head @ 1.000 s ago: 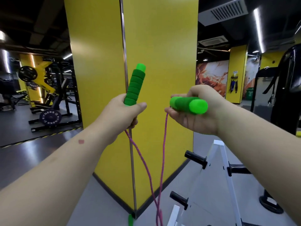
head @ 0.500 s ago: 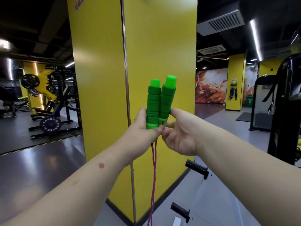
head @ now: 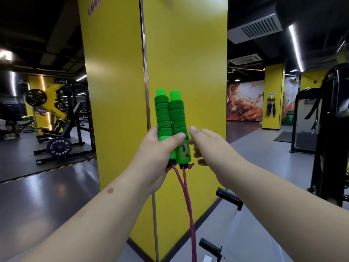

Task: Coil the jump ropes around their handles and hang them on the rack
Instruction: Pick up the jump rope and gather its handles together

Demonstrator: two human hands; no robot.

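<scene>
- Up front of the yellow pillar (head: 185,53), chest height: two green handles (head: 170,118) side by side, upright, touching, foam grips up, cord ends down.
- Left hand (head: 160,148) wrapped round the lower part of both handles, thumb across the front; holds the pair alone.
- Right hand (head: 204,143) just beside the handles on their right, fingers loosely curled, thumb up; looks to grip nothing; fingertips hidden behind the handles, so touching or apart cannot be told.
- Pink rope (head: 186,197): two strands hanging from the handle bottoms, meeting lower down, running out of frame at the bottom edge; small knot or frayed end at the right handle's base.
- Changed: a second ago one handle per hand, held apart; half a second ago brought together with both hands on them; now passed over to the left hand, right hand come off.
- Meaning for task: handles bundled, right hand free; coiling likely next step, none of the rope wound yet.
- White rack (head: 237,220) with black pegs (head: 229,198) low right, well apart from the handles; nothing seen hung on the visible pegs.
- Risk, as a guess: foam handles sliding against each other once winding tension comes on.
</scene>
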